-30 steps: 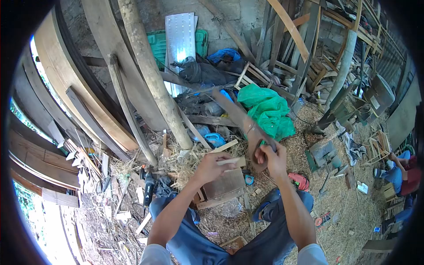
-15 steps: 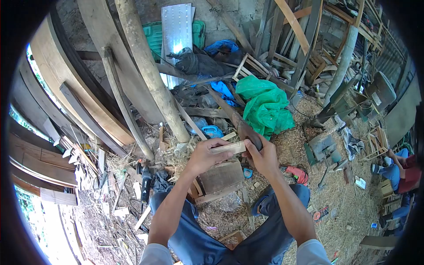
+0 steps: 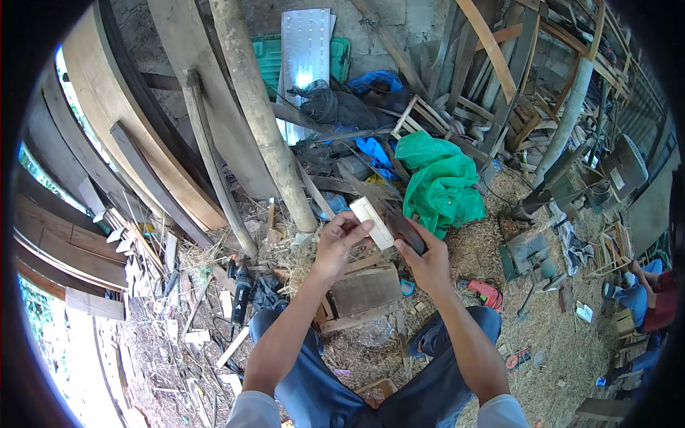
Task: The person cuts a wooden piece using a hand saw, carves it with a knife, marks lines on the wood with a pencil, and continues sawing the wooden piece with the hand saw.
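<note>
My left hand (image 3: pixel 338 246) is closed on a small pale wooden block (image 3: pixel 372 222), with thumb and fingers pinching its left side. The block is tilted, and its long face toward me has a rectangular outline. Just right of it, my right hand (image 3: pixel 429 260) is wrapped round a dark brown piece with a smooth, rounded end (image 3: pixel 409 234); its kind is not clear, and the fingers hide part of it. My right thumb is close to the block's lower end; whether it touches I cannot tell. Below both hands stands a squarish wooden block (image 3: pixel 365 291), between my knees.
A black power tool (image 3: pixel 241 296) lies left, a red power tool (image 3: pixel 483 292) right. A green plastic sheet (image 3: pixel 441 182) lies ahead. Boards and a pole (image 3: pixel 260 121) lean at left. Shavings cover the floor. Another person (image 3: pixel 655 299) sits at far right.
My left hand has turned the pale block from nearly level to steeply tilted, showing its broad face. The dark piece now points less far ahead. The view has shifted slightly left.
</note>
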`<state>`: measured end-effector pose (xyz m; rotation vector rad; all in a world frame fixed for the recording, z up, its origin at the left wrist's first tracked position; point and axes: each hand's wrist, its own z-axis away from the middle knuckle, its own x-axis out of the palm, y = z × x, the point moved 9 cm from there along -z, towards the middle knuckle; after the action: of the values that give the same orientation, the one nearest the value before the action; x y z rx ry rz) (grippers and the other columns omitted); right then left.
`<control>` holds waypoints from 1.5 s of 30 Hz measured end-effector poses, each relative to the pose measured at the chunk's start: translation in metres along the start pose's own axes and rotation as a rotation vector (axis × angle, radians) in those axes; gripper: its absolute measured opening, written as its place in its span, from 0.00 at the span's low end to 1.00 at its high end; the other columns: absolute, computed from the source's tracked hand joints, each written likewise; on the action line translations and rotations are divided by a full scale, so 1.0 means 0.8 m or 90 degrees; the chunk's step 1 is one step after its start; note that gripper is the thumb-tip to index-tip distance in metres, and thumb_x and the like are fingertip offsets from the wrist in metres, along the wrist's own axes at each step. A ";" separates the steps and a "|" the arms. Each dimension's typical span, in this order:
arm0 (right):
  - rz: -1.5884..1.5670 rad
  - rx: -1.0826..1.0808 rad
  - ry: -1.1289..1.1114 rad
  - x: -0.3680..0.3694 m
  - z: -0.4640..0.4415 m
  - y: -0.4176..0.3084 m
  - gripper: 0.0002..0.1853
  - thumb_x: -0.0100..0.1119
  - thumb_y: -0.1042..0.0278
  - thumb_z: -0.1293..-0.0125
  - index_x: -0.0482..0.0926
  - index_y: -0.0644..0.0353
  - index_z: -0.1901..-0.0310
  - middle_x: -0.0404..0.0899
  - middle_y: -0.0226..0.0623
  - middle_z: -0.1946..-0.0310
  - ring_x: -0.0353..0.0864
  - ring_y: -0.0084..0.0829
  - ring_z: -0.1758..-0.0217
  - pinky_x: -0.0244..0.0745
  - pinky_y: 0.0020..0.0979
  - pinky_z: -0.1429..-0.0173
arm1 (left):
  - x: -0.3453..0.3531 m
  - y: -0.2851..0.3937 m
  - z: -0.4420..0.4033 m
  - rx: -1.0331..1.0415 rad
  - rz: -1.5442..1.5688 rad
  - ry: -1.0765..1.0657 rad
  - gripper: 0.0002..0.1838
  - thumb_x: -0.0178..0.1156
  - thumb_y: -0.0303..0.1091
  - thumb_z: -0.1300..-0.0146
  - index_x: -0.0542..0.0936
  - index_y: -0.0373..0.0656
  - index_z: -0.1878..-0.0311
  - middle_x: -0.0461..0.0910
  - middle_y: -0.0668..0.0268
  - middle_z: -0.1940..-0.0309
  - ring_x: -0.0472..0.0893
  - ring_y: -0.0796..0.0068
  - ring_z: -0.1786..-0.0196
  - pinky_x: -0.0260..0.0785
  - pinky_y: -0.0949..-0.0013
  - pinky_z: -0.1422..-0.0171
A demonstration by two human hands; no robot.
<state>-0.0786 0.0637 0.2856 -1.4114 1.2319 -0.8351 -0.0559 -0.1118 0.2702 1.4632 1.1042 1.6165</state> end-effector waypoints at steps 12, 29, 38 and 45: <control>-0.072 0.068 -0.024 0.001 0.005 -0.018 0.27 0.64 0.75 0.39 0.70 0.69 0.38 0.82 0.34 0.59 0.75 0.17 0.63 0.68 0.21 0.58 | 0.007 0.009 0.009 -0.003 -0.007 0.002 0.13 0.62 0.27 0.35 0.72 0.38 0.50 0.81 0.60 0.54 0.81 0.71 0.52 0.79 0.66 0.47; -0.114 0.059 -0.032 0.012 0.004 -0.005 0.28 0.64 0.78 0.39 0.70 0.66 0.36 0.84 0.32 0.60 0.71 0.12 0.70 0.66 0.16 0.68 | 0.009 -0.001 0.011 -0.034 -0.085 -0.054 0.18 0.62 0.29 0.34 0.70 0.38 0.44 0.82 0.59 0.54 0.82 0.74 0.56 0.79 0.69 0.54; -0.111 0.054 -0.015 0.009 0.002 -0.008 0.30 0.66 0.78 0.41 0.68 0.72 0.37 0.84 0.38 0.59 0.80 0.21 0.55 0.74 0.24 0.48 | 0.015 0.001 0.017 0.000 -0.120 -0.090 0.16 0.59 0.31 0.31 0.70 0.38 0.45 0.81 0.64 0.56 0.79 0.82 0.58 0.72 0.75 0.58; -0.098 0.060 -0.021 0.011 0.003 -0.014 0.30 0.67 0.78 0.42 0.69 0.72 0.37 0.84 0.38 0.59 0.80 0.21 0.56 0.75 0.25 0.48 | 0.021 0.003 0.020 -0.027 -0.109 -0.087 0.16 0.61 0.30 0.33 0.69 0.37 0.46 0.79 0.60 0.53 0.80 0.72 0.50 0.80 0.66 0.49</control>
<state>-0.0719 0.0552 0.2945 -1.4507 1.0551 -0.9581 -0.0419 -0.0952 0.2794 1.3898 1.0800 1.3923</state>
